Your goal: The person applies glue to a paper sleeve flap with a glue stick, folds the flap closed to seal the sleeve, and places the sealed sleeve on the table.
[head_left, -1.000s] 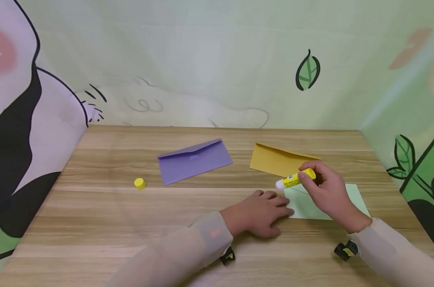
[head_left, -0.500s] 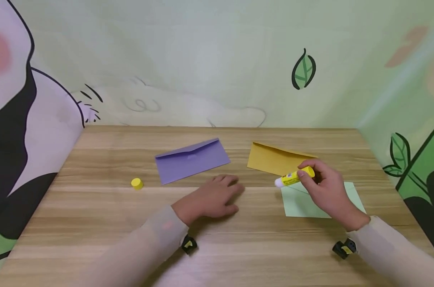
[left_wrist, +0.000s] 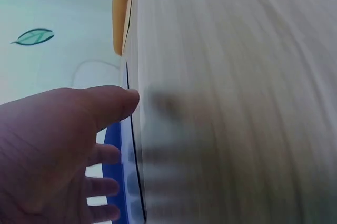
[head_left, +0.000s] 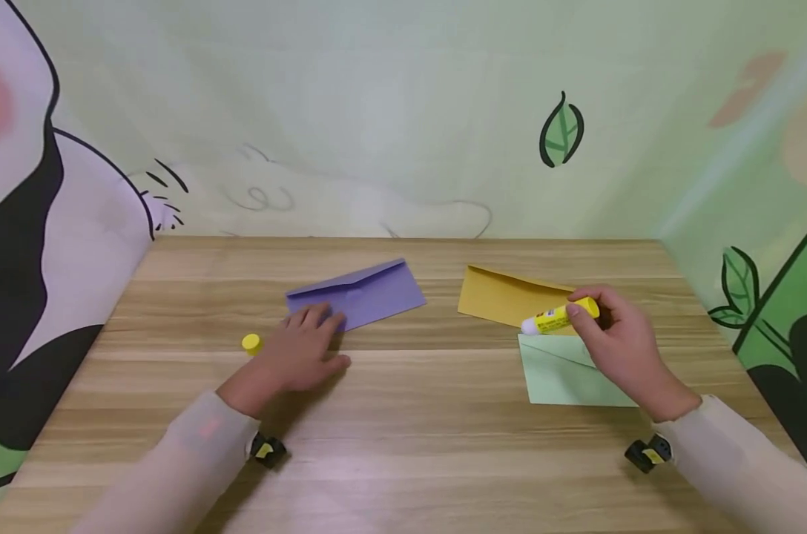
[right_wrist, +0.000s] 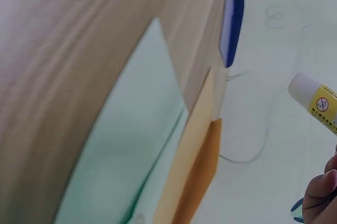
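Glue [head_left: 557, 319]: ringed symbol [right_wrist: 322, 104], print [right_wrist: 323, 121] too small to read!
Right hand [head_left: 622, 341]: I'm pinching the glue above the green envelope [head_left: 564, 374].
Left hand [head_left: 293, 354]: mine's loosely spread over the purple envelope [head_left: 377, 298].

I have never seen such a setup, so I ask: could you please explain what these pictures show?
There is no machine: a person works bare-handed. The widest picture comes from a camera on the head; each of the others comes from a wrist camera. On the wooden table lie a purple envelope, a yellow envelope, a pale green envelope and a small yellow cap. The right hand holds an uncapped glue stick. The left hand holds nothing; its fingers are over the purple envelope, perhaps touching it.
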Action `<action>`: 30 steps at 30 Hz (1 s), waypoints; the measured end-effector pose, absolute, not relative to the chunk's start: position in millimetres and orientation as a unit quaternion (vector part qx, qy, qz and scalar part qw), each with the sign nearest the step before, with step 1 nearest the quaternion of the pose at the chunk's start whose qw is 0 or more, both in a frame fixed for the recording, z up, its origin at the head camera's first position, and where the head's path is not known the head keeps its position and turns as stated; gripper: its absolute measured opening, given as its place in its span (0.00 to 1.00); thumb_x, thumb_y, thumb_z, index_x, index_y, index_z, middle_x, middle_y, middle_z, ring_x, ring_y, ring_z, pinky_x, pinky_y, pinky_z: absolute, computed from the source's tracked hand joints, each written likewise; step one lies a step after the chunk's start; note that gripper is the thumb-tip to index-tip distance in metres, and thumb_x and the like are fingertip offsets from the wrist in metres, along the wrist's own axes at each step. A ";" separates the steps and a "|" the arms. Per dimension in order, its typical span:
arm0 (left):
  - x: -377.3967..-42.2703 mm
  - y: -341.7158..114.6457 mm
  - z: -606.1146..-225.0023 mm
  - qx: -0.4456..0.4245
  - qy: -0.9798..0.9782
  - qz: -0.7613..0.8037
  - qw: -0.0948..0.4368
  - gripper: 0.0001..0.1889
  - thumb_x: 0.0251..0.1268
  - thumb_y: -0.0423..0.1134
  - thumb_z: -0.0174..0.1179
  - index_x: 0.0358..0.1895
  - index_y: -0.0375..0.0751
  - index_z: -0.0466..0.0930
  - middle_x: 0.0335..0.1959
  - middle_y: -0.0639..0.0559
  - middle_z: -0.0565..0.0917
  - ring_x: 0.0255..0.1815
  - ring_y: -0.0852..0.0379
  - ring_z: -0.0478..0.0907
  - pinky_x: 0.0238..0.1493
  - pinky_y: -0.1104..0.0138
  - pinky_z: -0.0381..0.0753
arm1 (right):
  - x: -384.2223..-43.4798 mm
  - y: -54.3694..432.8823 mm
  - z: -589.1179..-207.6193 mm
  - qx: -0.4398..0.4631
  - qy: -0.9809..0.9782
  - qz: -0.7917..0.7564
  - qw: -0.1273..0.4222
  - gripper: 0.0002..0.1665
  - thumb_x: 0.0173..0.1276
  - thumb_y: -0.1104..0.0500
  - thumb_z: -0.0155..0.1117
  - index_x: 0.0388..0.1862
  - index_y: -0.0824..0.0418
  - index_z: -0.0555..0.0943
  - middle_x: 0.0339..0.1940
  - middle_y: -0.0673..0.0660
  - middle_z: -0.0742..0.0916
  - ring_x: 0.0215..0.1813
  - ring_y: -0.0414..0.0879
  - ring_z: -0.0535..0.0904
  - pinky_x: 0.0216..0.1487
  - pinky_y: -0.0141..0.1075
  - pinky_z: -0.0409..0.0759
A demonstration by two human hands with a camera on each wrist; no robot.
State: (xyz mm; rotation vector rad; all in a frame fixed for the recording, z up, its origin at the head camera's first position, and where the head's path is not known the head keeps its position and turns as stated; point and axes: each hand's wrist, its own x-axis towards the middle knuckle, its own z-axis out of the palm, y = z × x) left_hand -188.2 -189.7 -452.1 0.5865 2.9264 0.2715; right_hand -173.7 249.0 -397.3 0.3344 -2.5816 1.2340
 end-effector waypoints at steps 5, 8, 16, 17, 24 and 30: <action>-185.2 -197.9 -454.4 0.181 0.976 0.080 0.095 0.39 0.72 0.57 0.55 0.76 0.35 0.60 0.77 0.31 0.58 0.76 0.28 0.54 0.70 0.35 0.59 | -177.1 249.4 -394.0 0.120 -0.880 0.438 0.139 0.09 0.74 0.62 0.61 0.51 0.61 0.81 0.31 0.54 0.77 0.24 0.43 0.68 0.20 0.29 0.69; -184.5 -198.4 -456.4 0.193 0.974 0.075 0.091 0.38 0.73 0.57 0.54 0.76 0.37 0.61 0.77 0.33 0.60 0.76 0.31 0.56 0.69 0.35 0.62 | -177.2 248.4 -396.3 0.126 -0.879 0.436 0.143 0.09 0.73 0.63 0.61 0.51 0.61 0.81 0.31 0.53 0.77 0.24 0.43 0.68 0.21 0.29 0.69; -183.1 -193.2 -462.0 0.248 0.962 0.092 0.071 0.34 0.72 0.55 0.55 0.74 0.39 0.65 0.75 0.36 0.64 0.76 0.36 0.59 0.72 0.42 0.62 | -172.6 245.8 -403.2 0.128 -0.880 0.437 0.134 0.10 0.73 0.63 0.62 0.51 0.62 0.80 0.38 0.53 0.80 0.27 0.43 0.71 0.24 0.27 0.71; -182.4 -192.1 -463.3 0.256 0.960 0.095 0.070 0.34 0.72 0.54 0.56 0.74 0.38 0.65 0.75 0.36 0.64 0.76 0.36 0.60 0.73 0.43 0.61 | -171.9 245.4 -403.4 0.126 -0.881 0.438 0.131 0.10 0.73 0.63 0.62 0.51 0.62 0.80 0.38 0.53 0.80 0.27 0.43 0.71 0.24 0.27 0.71; -171.2 -180.5 -464.1 0.286 0.950 0.096 0.080 0.34 0.72 0.54 0.56 0.75 0.39 0.65 0.76 0.38 0.63 0.76 0.36 0.59 0.73 0.42 0.61 | -171.3 243.2 -404.1 0.126 -0.884 0.431 0.127 0.10 0.74 0.61 0.61 0.51 0.61 0.80 0.39 0.55 0.81 0.28 0.44 0.72 0.24 0.27 0.72; -160.4 -172.5 -460.8 0.299 0.944 0.101 0.092 0.34 0.72 0.54 0.56 0.75 0.41 0.65 0.76 0.39 0.63 0.77 0.35 0.58 0.73 0.42 0.60 | -170.3 241.9 -405.6 0.125 -0.886 0.429 0.124 0.10 0.74 0.61 0.62 0.51 0.61 0.80 0.34 0.56 0.79 0.25 0.44 0.70 0.21 0.30 0.69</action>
